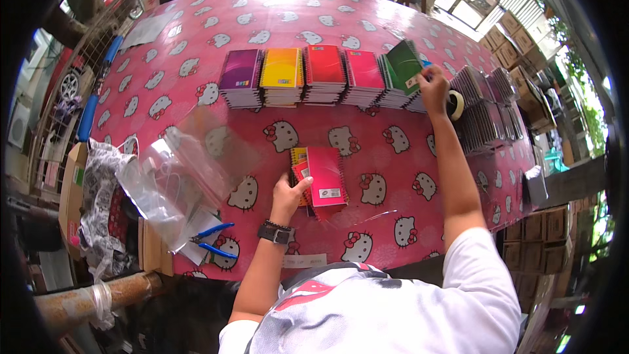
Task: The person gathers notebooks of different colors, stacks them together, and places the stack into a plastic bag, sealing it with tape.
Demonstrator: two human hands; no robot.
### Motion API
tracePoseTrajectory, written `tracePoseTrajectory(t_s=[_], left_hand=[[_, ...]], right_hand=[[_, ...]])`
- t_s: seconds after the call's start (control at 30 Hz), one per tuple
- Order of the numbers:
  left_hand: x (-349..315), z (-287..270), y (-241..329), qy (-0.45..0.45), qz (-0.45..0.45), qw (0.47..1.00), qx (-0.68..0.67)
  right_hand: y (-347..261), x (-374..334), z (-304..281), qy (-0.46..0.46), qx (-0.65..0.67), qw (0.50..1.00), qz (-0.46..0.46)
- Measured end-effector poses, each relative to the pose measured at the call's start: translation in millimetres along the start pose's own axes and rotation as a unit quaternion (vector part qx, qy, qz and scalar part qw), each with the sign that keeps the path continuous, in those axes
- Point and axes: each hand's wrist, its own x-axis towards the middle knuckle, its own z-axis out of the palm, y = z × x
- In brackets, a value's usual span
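Note:
My left hand (287, 198) is closed on the left edge of a small fanned pile of spiral notebooks, its thumb lying on the pink notebook (325, 174) on top. Yellow and red covers peek out beneath that pink one. Farther off to the right, my right hand (433, 89) pinches the corner of a green spiral notebook (403, 65), which is tilted up over its stack. Beside that stack, in a row to the left, stand stacks of pink notebooks (364, 71), red notebooks (324, 65), yellow notebooks (280, 69) and purple notebooks (241, 71).
Right of my right hand are a tape roll (456, 105) and bundled dark notebooks (481, 118). Clear plastic bags (160, 190) and blue-handled pliers (215, 239) lie at the left. A patterned pink cloth covers the table (373, 190). Cardboard boxes (540, 233) stand beyond its right edge.

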Motion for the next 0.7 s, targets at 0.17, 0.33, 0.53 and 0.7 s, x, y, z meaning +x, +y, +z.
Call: tracePoseTrajectory(t_s=[0.17, 0.33, 0.53, 0.7], left_hand=[[6, -7, -11, 0.022, -0.013, 1.0, 0.018], [3, 3, -6, -0.01, 0.025, 0.999, -0.022], [-3, 3, 6, -0.008, 0.002, 0.999, -0.036], [2, 4, 1, -0.005, 0.015, 1.0, 0.006]], right_hand=[[-117, -122, -12, -0.077, 0.584, 0.712, 0.383], [-141, -208, -4, -0.371, 0.25, 0.861, 0.241], [-44, -63, -9, -0.096, 0.052, 0.991, 0.072], [46, 19, 9, -0.167, -0.317, 0.925, 0.13]])
